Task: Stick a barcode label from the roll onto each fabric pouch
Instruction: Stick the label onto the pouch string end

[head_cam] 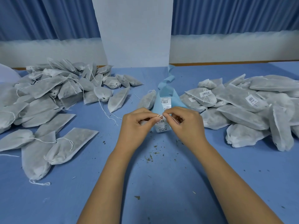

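Peeling a barcode label, centre of frame

Unlabelled pouches (48, 89) are heaped at left. The left grip (136, 125) and right grip (186, 125) both pinch the label strip (161, 109). Labelled pouches (239, 97) are piled at right. The label could tear, curl or stick to a fingertip.

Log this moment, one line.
left hand, right hand: pinching barcode label on strip | left pile: no labels visible | right pile: labels visible

Grey-white nonwoven fabric pouches (48, 94): matt, fuzzy, slightly translucent. Pale-blue backing strip (157, 104): paper, smooth, slight sheen. White barcode labels (165, 101): smooth paper, printed black. Blue table cover (161, 183): matt cloth, fine texture. Blue pleated curtains (48, 16): soft cloth.
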A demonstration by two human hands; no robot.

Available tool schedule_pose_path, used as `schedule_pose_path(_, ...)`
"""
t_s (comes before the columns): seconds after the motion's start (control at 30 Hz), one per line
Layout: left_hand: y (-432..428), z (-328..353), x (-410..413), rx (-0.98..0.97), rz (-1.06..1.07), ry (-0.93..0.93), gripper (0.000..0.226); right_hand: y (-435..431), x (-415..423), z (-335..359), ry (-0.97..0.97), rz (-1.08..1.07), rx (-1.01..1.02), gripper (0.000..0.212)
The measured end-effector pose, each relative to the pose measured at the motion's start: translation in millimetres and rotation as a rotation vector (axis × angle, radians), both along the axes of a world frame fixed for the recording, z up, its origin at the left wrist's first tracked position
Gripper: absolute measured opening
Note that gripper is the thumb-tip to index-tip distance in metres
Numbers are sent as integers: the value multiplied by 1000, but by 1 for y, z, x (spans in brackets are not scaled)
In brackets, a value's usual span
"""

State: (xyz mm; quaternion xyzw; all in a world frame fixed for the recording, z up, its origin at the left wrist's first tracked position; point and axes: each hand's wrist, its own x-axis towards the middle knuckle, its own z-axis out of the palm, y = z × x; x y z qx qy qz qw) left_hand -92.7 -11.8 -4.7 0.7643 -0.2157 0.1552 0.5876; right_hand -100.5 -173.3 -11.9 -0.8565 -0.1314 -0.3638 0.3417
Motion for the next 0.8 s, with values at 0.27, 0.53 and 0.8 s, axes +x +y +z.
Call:
schedule_pose_path(0.27,0,1,-2,-90,65,31,14,11,-5,-1,67,130,-61,9)
schedule_pose_path(0.53,-4,2,-3,-109,28,133,9,10,-5,7,-73,102,113,18)
schedule_pose_path(0.8,-5,2,-3,-129,23,216,15,9,-3,5,91,227,149,8)
